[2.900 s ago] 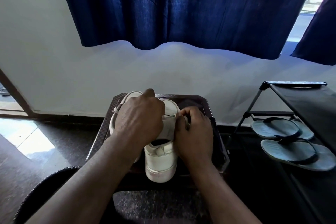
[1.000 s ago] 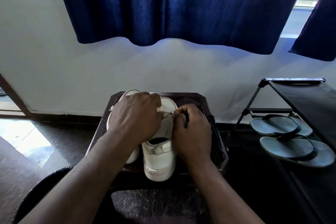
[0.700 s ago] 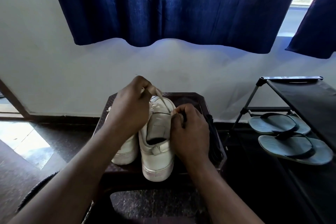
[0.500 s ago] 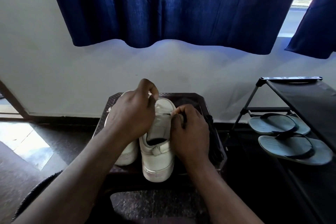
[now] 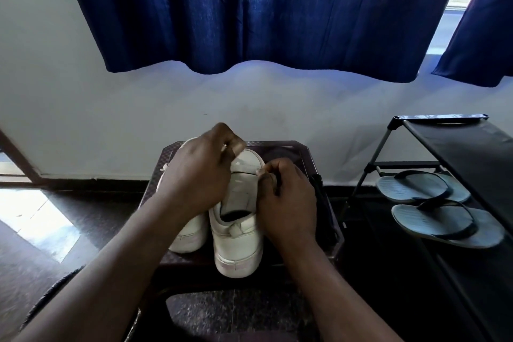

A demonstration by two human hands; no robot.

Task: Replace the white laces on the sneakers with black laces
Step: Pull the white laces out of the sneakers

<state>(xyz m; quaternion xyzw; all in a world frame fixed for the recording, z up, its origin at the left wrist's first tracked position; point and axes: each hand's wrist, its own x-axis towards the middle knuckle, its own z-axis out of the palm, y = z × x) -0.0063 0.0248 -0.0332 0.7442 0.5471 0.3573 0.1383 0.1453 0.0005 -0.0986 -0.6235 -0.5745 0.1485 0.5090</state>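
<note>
Two white sneakers stand heel-toward-me on a dark brown plastic stool. The right sneaker is in front; the left sneaker is mostly hidden under my left forearm. My left hand hovers over the right sneaker's toe area, fingers pinched on a white lace that runs across the tongue. My right hand grips the sneaker's right side, thumb and finger pinching the lace's other end at an eyelet. Black laces lie on the stool to the right of the shoe.
A black shoe rack at the right holds a pair of grey-blue flip-flops. Blue curtains hang over a white wall behind the stool. The floor is dark stone with a sunlit patch at the left.
My left hand lifted up pulling the white lace, dropped back to the shoe, and now pinches the lace slightly higher over the toe. My right hand has stayed on the shoe's right side.
</note>
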